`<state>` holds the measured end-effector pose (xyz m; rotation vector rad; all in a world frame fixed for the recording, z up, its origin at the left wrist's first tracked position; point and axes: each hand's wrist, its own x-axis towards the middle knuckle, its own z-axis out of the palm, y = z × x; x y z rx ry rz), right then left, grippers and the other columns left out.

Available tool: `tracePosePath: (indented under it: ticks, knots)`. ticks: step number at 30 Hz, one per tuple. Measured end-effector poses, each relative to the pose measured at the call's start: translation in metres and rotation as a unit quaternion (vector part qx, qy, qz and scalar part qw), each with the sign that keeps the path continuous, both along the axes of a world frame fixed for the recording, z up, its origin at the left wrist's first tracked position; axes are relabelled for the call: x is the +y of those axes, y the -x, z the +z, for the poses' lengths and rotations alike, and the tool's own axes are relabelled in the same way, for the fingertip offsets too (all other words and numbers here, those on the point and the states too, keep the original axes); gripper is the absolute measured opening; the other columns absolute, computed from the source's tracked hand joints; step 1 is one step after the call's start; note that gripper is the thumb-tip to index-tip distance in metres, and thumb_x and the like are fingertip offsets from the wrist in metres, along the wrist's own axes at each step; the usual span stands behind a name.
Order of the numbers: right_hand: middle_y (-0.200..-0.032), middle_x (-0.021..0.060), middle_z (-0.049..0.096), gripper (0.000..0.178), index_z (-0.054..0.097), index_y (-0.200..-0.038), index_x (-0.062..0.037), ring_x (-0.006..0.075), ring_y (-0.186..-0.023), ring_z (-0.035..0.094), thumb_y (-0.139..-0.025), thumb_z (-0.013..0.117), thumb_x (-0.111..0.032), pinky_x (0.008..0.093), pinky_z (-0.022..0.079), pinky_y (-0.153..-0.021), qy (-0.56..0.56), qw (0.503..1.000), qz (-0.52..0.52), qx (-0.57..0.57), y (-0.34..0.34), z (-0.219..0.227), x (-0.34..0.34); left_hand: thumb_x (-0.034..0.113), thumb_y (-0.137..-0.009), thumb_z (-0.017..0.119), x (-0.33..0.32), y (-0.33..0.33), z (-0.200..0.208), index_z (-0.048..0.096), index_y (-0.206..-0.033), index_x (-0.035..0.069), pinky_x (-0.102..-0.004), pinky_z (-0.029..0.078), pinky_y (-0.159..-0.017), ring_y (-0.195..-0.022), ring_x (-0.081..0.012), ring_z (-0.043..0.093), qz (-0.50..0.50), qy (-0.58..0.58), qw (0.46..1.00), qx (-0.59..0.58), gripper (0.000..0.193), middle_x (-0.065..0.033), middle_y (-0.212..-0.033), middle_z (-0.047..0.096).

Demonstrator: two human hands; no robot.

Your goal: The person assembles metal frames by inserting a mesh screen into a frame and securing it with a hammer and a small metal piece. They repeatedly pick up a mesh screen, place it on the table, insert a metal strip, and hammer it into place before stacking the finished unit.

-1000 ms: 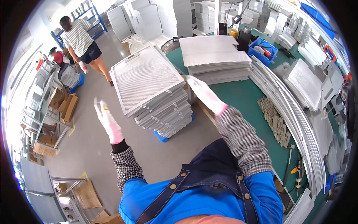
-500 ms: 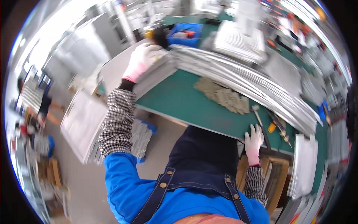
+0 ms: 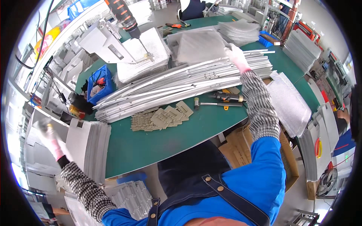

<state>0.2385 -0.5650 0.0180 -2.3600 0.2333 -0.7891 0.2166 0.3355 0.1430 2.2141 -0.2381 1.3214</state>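
My left hand (image 3: pixel 49 137), in a white and pink glove, is smeared by motion off the table's left end. A small yellowish spot shows at its fingertips, too blurred to name. Beside it stands a stack of pale flat panels (image 3: pixel 96 147). My right hand (image 3: pixel 236 58), gloved alike, reaches over the far side of a long bundle of silvery metal strips (image 3: pixel 181 81). Its fingers are drawn together by the strips and a stack of mesh sheets (image 3: pixel 201 45); what they grip is hidden. Beige plastic plates (image 3: pixel 162 118) lie in front of the bundle.
A hammer (image 3: pixel 217 104) and a power screwdriver (image 3: pixel 228 96) lie near my right forearm. A drill (image 3: pixel 126 17) hangs above the table, over white mesh panels (image 3: pixel 143 51). On the left is a blue bin (image 3: pixel 101 84); a cardboard box (image 3: pixel 239 145) stands below the table's front edge.
My view has swung rightward. My right hand has gone from the table's front edge by the hammer to the far side of the strips. My left hand has left the panel stack, moving outward left.
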Motion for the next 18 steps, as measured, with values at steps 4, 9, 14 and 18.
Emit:
tracePosePath:
  ticks: [4, 9, 14, 18]
  knots:
    - [-0.136, 0.0202, 0.063, 0.060, 0.056, -0.137, 0.0007, 0.0397, -0.121, 0.062, -0.099, 0.054, -0.046, 0.0567, 0.038, -0.109, 0.195, 0.945, -0.179, 0.193, -0.043, -0.021, 0.028, 0.035, -0.095, 0.074, -0.123, 0.097, 0.083, 0.059, -0.140, 0.003, -0.0401, 0.048, -0.104, -0.117, -0.0279, 0.063, 0.319, -0.193, 0.924, -0.086, 0.058, -0.0185, -0.126, 0.067]
    - [-0.137, 0.0197, 0.062, 0.054, 0.054, -0.139, -0.0004, 0.0409, -0.121, 0.062, -0.104, 0.045, -0.040, 0.0585, 0.037, -0.110, 0.267, 0.904, -0.311, 0.117, -0.079, -0.064, 0.021, 0.035, -0.096, 0.071, -0.141, 0.135, 0.112, 0.053, -0.140, -0.006, -0.0390, 0.045, -0.109, -0.126, -0.0304, 0.061, 0.187, -0.170, 0.957, -0.146, 0.063, -0.0241, -0.139, 0.060]
    - [-0.118, 0.0173, 0.071, 0.035, 0.064, -0.128, -0.0036, 0.0359, -0.108, 0.068, -0.102, 0.051, -0.023, 0.0449, 0.051, -0.098, 0.071, 0.974, -0.209, 0.049, -0.070, -0.018, 0.042, 0.056, -0.097, 0.059, -0.231, 0.202, 0.091, 0.038, -0.151, -0.006, -0.0493, 0.024, -0.123, -0.144, -0.0397, 0.041, -0.111, -0.006, 0.988, -0.105, 0.085, -0.0287, -0.154, 0.042]
    - [-0.107, 0.0126, 0.071, 0.026, 0.068, -0.119, -0.0052, 0.0264, -0.099, 0.068, -0.095, 0.061, -0.013, 0.0373, 0.054, -0.090, -0.173, 0.979, 0.036, -0.099, -0.056, -0.019, -0.027, 0.072, -0.092, 0.051, -0.261, 0.193, 0.053, 0.029, -0.157, -0.004, -0.0588, 0.010, -0.126, -0.148, -0.0478, 0.030, -0.375, 0.294, 0.873, -0.103, 0.102, -0.0298, -0.156, 0.037]
